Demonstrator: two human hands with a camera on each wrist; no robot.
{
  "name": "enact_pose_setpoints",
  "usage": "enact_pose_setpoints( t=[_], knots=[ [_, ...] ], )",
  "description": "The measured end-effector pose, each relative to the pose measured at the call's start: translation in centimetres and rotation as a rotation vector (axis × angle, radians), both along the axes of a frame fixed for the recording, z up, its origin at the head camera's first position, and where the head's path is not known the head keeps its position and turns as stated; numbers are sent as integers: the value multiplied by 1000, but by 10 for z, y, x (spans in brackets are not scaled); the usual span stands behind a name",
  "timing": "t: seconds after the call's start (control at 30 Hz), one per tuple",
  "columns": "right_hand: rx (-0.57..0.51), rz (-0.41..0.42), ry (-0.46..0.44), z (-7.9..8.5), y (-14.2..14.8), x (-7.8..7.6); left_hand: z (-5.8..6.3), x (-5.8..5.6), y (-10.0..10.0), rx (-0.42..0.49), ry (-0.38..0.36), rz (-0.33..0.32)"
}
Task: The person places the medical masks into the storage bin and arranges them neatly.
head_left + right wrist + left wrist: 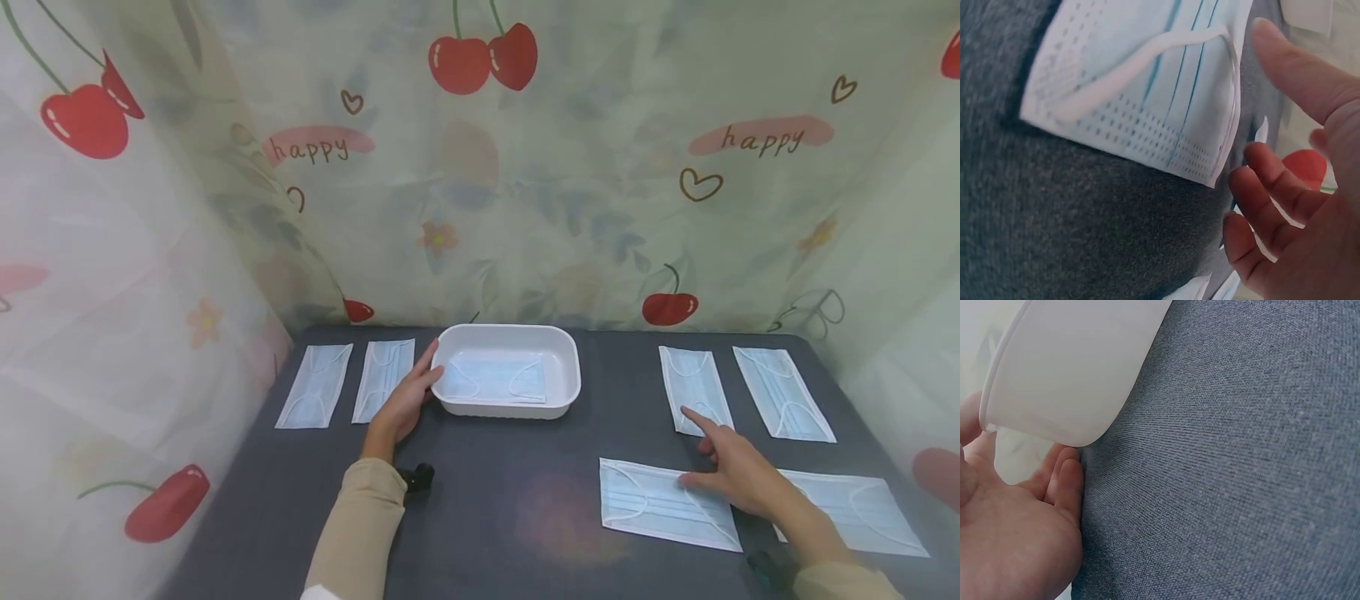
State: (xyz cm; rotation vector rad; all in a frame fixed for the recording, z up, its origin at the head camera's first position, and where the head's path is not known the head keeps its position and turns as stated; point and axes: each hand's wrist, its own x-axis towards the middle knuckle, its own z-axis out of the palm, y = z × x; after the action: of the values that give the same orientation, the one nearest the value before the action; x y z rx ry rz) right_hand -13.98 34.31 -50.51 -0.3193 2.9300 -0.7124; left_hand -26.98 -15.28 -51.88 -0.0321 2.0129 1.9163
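Note:
A white plastic tray (506, 412) stands at the back middle of the table, with one light-blue face mask (495, 380) lying flat in it. My left hand (405, 404) holds the tray's left end, the thumb over the rim; in the left wrist view other fingers (1069, 481) lie by its lower outer side. To the right, my right hand (738, 467) is over a near face mask (652, 500), index finger extended towards a farther mask (693, 379), thumb apart. Nothing is held in it; in the right wrist view its other fingers (1260, 194) are loosely bent beside a mask (1147, 75).
Two face masks, one outer (313, 387) and one inner (382, 375), lie left of the tray. At the right lie another far mask (783, 392) and a near one (862, 512) partly behind the right forearm. A cherry-patterned curtain (570, 208) surrounds the dark table (480, 500).

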Motion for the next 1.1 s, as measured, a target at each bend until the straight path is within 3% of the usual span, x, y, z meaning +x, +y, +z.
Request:
enact_pose_setpoints(
  t=[0.3,0.53,1.1],
  knots=[
    [-11,19,-37,-1,4,4,0,-1,1,9,23,-9],
    [16,-29,-137,3,3,3,-1,0,-1,14,14,-12],
    [59,-63,-236,7,11,4,-1,1,0,-9,-8,4]
  ],
)
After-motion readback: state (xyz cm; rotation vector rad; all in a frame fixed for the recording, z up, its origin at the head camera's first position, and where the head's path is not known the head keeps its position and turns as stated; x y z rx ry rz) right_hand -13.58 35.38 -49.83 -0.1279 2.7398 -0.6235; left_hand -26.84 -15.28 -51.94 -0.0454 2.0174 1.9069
